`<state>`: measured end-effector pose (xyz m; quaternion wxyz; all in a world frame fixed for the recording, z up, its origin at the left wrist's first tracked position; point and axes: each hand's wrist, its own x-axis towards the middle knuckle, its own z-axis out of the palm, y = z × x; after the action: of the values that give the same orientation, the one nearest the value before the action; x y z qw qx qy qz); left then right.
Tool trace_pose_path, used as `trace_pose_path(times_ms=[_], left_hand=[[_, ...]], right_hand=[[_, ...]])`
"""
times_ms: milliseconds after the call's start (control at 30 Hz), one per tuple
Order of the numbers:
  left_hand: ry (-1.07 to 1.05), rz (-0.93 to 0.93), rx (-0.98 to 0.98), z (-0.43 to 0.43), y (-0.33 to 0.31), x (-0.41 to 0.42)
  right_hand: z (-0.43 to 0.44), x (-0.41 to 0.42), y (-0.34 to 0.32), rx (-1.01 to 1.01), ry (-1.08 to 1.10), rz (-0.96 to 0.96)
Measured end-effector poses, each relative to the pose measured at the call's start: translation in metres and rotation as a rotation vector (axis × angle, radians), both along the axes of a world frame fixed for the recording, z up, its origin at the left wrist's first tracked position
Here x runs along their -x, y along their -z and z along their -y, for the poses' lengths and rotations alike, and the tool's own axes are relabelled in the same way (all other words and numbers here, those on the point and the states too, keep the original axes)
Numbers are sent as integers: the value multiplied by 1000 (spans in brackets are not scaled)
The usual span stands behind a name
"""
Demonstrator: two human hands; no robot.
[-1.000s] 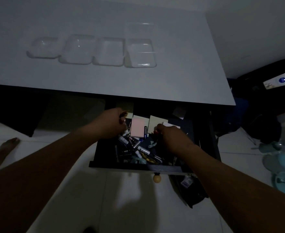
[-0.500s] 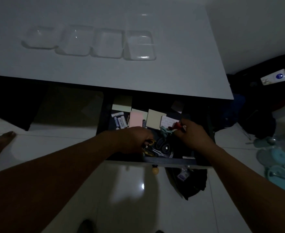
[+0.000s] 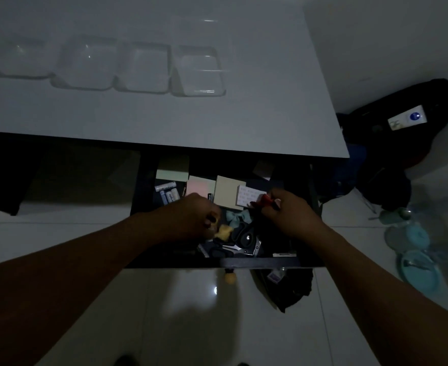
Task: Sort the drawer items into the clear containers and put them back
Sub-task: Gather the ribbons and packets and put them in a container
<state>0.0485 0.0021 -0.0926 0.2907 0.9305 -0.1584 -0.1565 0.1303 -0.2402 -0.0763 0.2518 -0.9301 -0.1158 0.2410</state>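
My right fingers [image 3: 273, 208] are curled round a small red thing [image 3: 265, 199] and pinch it, inside the open drawer [image 3: 270, 262]. My left fingers [image 3: 211, 217] are curled too, low in the drawer, but it is too dark to tell if they hold anything. A little yellow thing [image 3: 223, 231] lies just beside them, on the near side. Between my left and right fingers sit a blue-green bow [image 3: 237, 216] and black scissors [image 3: 246, 237]. Past my left fingers lie white batteries [image 3: 168, 192] and sticky note pads [image 3: 201, 186]. Far beyond, four clear containers [image 3: 143, 68] stand in a row on the tabletop [image 3: 217, 122].
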Motion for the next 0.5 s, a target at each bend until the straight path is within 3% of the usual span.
trace_pose_path(times_ms=[233,367,500], left_hand=[[-394,-2,4,-33,-39,-13],[-388,250,48,-52,-48,-5],[-444,373,84,-67,-48,3]], right_hand=[[-30,7,7,140,-399,34],[-47,15,15,222,-468,91],[-60,20,15,228,-477,138]])
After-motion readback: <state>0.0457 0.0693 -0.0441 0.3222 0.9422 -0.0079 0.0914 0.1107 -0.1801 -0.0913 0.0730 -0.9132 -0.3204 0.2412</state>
